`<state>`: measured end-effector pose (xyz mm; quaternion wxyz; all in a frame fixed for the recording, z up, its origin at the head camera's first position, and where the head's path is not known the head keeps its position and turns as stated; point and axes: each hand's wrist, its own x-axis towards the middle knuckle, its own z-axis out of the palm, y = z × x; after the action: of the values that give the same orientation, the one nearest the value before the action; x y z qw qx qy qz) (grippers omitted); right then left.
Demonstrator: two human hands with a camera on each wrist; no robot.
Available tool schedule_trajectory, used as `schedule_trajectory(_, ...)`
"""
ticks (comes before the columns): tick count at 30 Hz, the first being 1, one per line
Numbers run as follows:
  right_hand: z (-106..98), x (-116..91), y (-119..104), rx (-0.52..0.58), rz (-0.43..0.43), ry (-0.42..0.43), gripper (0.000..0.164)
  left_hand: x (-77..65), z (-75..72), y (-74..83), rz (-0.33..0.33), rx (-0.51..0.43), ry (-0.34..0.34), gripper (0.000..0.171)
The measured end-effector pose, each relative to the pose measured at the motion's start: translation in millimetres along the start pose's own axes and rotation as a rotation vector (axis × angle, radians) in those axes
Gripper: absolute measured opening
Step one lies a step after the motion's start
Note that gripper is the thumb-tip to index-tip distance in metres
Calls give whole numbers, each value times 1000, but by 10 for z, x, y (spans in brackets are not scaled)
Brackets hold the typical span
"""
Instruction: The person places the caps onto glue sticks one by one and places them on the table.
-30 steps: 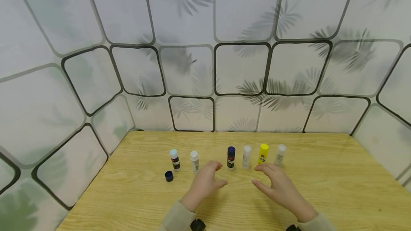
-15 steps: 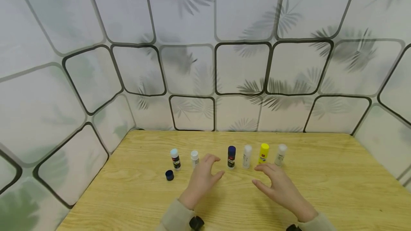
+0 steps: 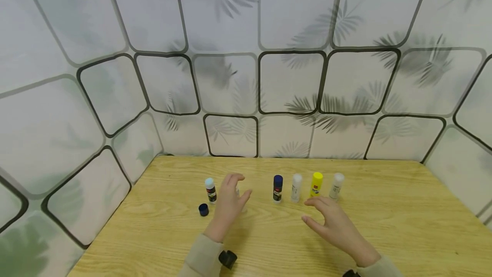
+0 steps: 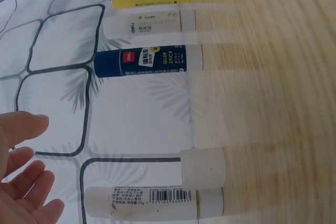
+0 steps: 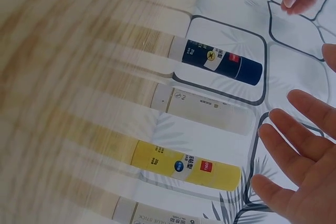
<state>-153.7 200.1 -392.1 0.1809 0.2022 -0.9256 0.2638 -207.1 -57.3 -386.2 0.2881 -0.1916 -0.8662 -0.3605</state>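
Observation:
In the head view my left hand [image 3: 228,204] hovers by a white glue stick [image 4: 152,203], mostly hidden behind it, with nothing held. A whitish cap [image 4: 203,167] stands beside that stick. My right hand [image 3: 334,225] hangs relaxed in front of a yellow glue stick [image 3: 316,184], fingers apart and holding nothing. To the left of the yellow one stand a translucent white glue stick [image 3: 296,188] and a navy glue stick [image 3: 277,189]. Another white glue stick [image 3: 336,185] is on its right. Farther left is a dark-labelled glue stick [image 3: 211,191] with a pale blue top.
A loose navy cap [image 3: 203,210] sits in front of the pale-blue-topped stick. The wooden table [image 3: 403,225] ends at a patterned curtain [image 3: 292,80] behind and along both sides. Each wrist wears a dark device [image 3: 228,259].
My left hand has moved left and slightly away from me, from beside the navy glue stick to in front of the white one, hiding most of it. The right hand stays put.

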Motion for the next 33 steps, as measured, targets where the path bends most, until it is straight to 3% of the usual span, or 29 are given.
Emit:
schedule_trajectory(6,8,4,11,-3,-3,5,28,21,-45,-38,-48,-9,10,31)
schedule_trajectory(14,7,2,19,3,-7,3,28,25,-44,-115,-151,-9,-25,35)
schedule_trajectory(19,6,-1,18,7,-11,3,28,20,-20,-178,-177,0,-36,37)
schedule_trajectory(33,-2,7,17,7,-11,6,29,-1,12,-277,-337,-67,-122,41)
